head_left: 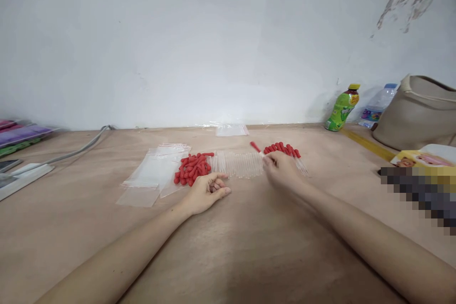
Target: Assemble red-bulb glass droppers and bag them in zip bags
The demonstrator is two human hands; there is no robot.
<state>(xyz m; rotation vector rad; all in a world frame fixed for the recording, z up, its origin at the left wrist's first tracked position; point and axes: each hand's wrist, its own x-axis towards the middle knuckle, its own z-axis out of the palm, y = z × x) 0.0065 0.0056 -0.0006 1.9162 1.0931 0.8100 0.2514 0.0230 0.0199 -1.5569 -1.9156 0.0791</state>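
My left hand (208,191) rests on the wooden table (228,247) with fingers curled loosely and nothing visible in it, just below a pile of red rubber bulbs (192,168). A row of clear glass tubes (237,164) lies between my hands. My right hand (281,167) pinches one dropper with a red bulb (255,147), its bulb tilted up and to the left. Behind that hand lies a row of finished droppers with red bulbs (283,149).
Clear zip bags (153,173) lie left of the bulbs, one more (231,129) by the wall. A green bottle (342,107), a water bottle (377,105) and a beige bag (416,111) stand at the back right. A cable (71,152) and coloured packs (19,135) sit at the left.
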